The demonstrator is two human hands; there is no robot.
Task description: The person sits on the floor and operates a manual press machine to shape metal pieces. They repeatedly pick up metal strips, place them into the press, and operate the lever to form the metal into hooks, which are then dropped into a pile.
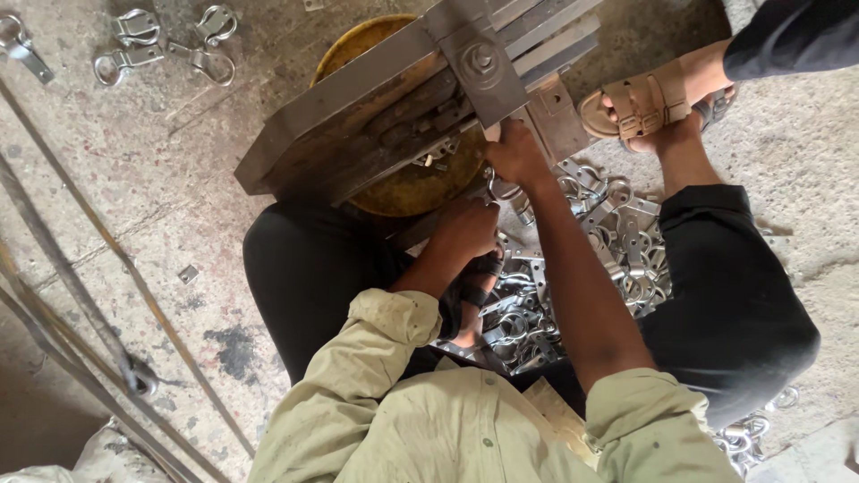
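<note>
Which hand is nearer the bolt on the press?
Right. The right hand grips the steel bar just below the bolt; the left hand is lower, by the pile of metal clasps.

The floor (787, 152) is rough grey concrete with dust and cracks. A dark stain (234, 351) sits at the lower left of the frame. Long thin metal rods (107, 241) run across the left side. Soft daylight falls on everything, with no hard shadows.
</note>
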